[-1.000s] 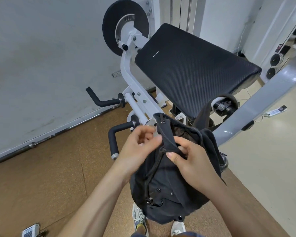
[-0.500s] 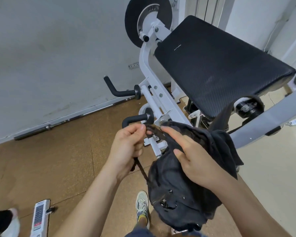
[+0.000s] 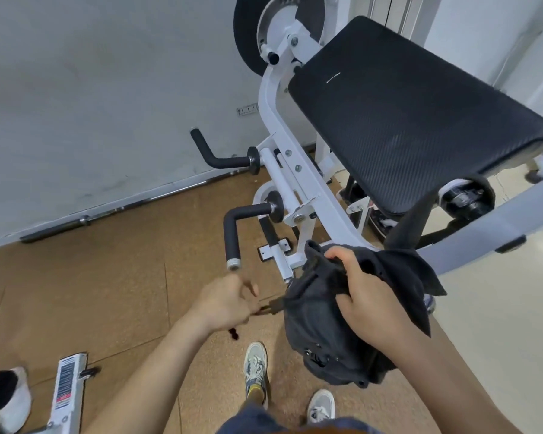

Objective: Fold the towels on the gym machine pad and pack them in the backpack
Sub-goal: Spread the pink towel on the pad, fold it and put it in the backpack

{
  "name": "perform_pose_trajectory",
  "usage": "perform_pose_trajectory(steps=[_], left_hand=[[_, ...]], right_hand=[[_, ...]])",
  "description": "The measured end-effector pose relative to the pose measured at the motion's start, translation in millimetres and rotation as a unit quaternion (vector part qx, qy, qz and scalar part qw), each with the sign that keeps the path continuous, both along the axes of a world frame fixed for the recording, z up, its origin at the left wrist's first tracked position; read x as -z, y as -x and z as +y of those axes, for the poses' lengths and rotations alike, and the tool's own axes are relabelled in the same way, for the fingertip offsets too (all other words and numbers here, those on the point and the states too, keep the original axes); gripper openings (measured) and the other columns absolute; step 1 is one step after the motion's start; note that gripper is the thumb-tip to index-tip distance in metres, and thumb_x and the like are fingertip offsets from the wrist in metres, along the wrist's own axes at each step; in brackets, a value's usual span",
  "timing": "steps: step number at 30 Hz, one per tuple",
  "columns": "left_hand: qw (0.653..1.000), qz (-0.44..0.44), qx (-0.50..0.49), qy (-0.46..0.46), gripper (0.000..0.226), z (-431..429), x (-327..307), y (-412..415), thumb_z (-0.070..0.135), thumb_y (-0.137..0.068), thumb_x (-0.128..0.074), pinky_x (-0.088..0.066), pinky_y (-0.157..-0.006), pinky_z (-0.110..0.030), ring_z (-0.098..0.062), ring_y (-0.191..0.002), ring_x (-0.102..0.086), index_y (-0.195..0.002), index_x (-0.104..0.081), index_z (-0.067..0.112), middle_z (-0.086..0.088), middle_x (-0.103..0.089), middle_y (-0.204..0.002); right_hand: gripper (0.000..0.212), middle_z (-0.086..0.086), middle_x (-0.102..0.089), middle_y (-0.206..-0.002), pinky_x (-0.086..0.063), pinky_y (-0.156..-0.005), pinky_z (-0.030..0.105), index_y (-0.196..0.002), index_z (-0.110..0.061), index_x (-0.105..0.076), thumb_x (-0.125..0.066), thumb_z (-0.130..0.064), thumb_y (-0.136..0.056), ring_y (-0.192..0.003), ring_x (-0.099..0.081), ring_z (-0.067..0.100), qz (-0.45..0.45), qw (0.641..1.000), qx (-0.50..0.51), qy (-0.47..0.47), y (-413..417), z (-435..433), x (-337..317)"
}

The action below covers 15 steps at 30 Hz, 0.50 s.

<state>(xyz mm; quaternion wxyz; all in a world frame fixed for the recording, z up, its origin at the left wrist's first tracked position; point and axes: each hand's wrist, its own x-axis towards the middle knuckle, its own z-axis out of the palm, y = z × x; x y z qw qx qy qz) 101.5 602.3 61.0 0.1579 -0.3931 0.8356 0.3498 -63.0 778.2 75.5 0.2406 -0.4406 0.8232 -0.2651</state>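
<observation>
A dark grey backpack [image 3: 314, 333] hangs in front of me, below the black gym machine pad [image 3: 414, 114]. My right hand [image 3: 364, 296] grips its gathered top. My left hand [image 3: 229, 302] is closed on the backpack's drawstring [image 3: 271, 307], which is stretched taut to the left. The bag's flap [image 3: 417, 277] droops to the right and a strap runs up toward the machine. The pad's surface is bare. No towel shows; the bag's inside is hidden.
White machine frame [image 3: 311, 195] with two black foam handles [image 3: 232, 236] juts out left of the bag. A barbell [image 3: 113, 211] lies along the wall. My shoes [image 3: 256, 368] stand on the brown floor. Another person's shoe [image 3: 13, 399] and a white metal part [image 3: 68, 393] sit at lower left.
My left hand has pulled the drawstring out leftward and down, away from the bag mouth. My right hand has shifted from fingering the opening to clutching the cinched top.
</observation>
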Motion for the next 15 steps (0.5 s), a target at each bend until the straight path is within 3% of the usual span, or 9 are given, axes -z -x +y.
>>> perform_pose_trajectory(steps=[1, 2, 4, 6, 7, 9, 11, 12, 15], left_hand=[[0.993, -0.086, 0.072, -0.027, 0.022, 5, 15, -3, 0.021, -0.090, -0.051, -0.048, -0.066, -0.025, -0.012, -0.067, -0.064, -0.110, -0.058, 0.025, 0.008, -0.069, -0.069], [0.984, -0.111, 0.113, -0.075, 0.032, 11, 25, -2, 0.020, -0.092, -0.048, -0.048, -0.071, -0.025, -0.013, -0.076, -0.067, -0.124, -0.054, 0.023, 0.005, -0.073, -0.082], [0.974, -0.038, 0.096, -0.203, 0.026, 23, 33, 10, 0.022, -0.098, -0.046, -0.045, -0.078, -0.020, -0.016, -0.092, -0.065, -0.120, -0.059, 0.021, 0.000, -0.072, -0.106], [0.937, 0.056, -0.002, -0.346, 0.029, 36, 38, 25, 0.033, -0.096, -0.057, -0.044, -0.087, -0.011, -0.007, -0.106, -0.061, -0.123, -0.057, 0.024, 0.008, -0.065, -0.116], [0.926, 0.078, -0.021, -0.370, 0.054, 40, 47, 34, 0.037, -0.088, -0.068, -0.043, -0.097, -0.014, -0.004, -0.114, -0.057, -0.136, -0.046, 0.026, 0.011, -0.061, -0.122], [0.935, 0.109, 0.000, -0.336, 0.101, 53, 71, 47, 0.032, -0.069, -0.084, -0.041, -0.108, -0.029, -0.006, -0.127, -0.049, -0.149, -0.021, 0.038, 0.012, -0.050, -0.137], [0.934, 0.147, -0.047, -0.323, 0.103, 63, 96, 48, 0.017, -0.060, -0.083, -0.045, -0.105, -0.040, -0.015, -0.125, -0.052, -0.143, -0.029, 0.047, 0.002, -0.051, -0.136], [0.908, 0.178, -0.129, -0.358, 0.095, 66, 104, 44, 0.011, -0.059, -0.078, -0.049, -0.101, -0.044, -0.022, -0.120, -0.056, -0.138, -0.038, 0.047, -0.005, -0.054, -0.132], [0.776, 0.214, -0.389, -0.447, 0.075, 61, 124, 36, 0.008, -0.066, -0.061, -0.051, -0.084, -0.045, -0.028, -0.109, -0.061, -0.135, -0.046, 0.033, -0.009, -0.062, -0.123]], right_hand=[[0.065, -0.003, -0.057, -0.065, -0.048, -0.054, 0.038, -0.135, -0.046, -0.020, -0.047, -0.007, -0.090, -0.053, -0.054, 0.012, -0.006, 1.000, -0.001, 0.003, 0, -1, 0], [0.069, -0.004, -0.058, -0.067, -0.049, -0.054, 0.038, -0.136, -0.050, -0.017, -0.046, -0.006, -0.090, -0.054, -0.055, 0.012, -0.013, 1.000, -0.006, 0.004, 0, -3, 0], [0.076, -0.004, -0.060, -0.071, -0.049, -0.056, 0.034, -0.136, -0.057, -0.014, -0.044, -0.004, -0.090, -0.056, -0.056, 0.011, -0.023, 1.000, -0.016, 0.004, 1, -6, -2], [0.077, -0.004, -0.063, -0.078, -0.051, -0.060, 0.030, -0.134, -0.060, -0.016, -0.043, -0.003, -0.090, -0.061, -0.057, 0.009, -0.033, 0.999, -0.020, 0.002, 3, -8, -2], [0.076, -0.005, -0.065, -0.084, -0.053, -0.065, 0.030, -0.133, -0.061, -0.018, -0.043, -0.003, -0.091, -0.064, -0.059, 0.007, -0.038, 0.999, -0.018, 0.003, 4, -9, -3], [0.074, -0.005, -0.066, -0.091, -0.054, -0.069, 0.033, -0.130, -0.061, -0.024, -0.043, -0.002, -0.090, -0.068, -0.061, 0.008, -0.055, 0.998, -0.002, 0.018, 8, -11, -3], [0.069, -0.007, -0.066, -0.096, -0.055, -0.070, 0.035, -0.128, -0.056, -0.035, -0.043, 0.000, -0.089, -0.074, -0.063, 0.012, -0.082, 0.995, 0.029, 0.049, 14, -11, -2], [0.065, -0.012, -0.065, -0.100, -0.055, -0.072, 0.032, -0.126, -0.052, -0.044, -0.043, 0.002, -0.088, -0.080, -0.064, 0.011, -0.098, 0.992, 0.048, 0.067, 17, -11, -2], [0.051, -0.021, -0.064, -0.101, -0.047, -0.069, 0.014, -0.106, -0.036, -0.068, -0.043, 0.004, -0.088, -0.085, -0.060, -0.001, -0.142, 0.978, 0.118, 0.099, 29, -12, -4]])
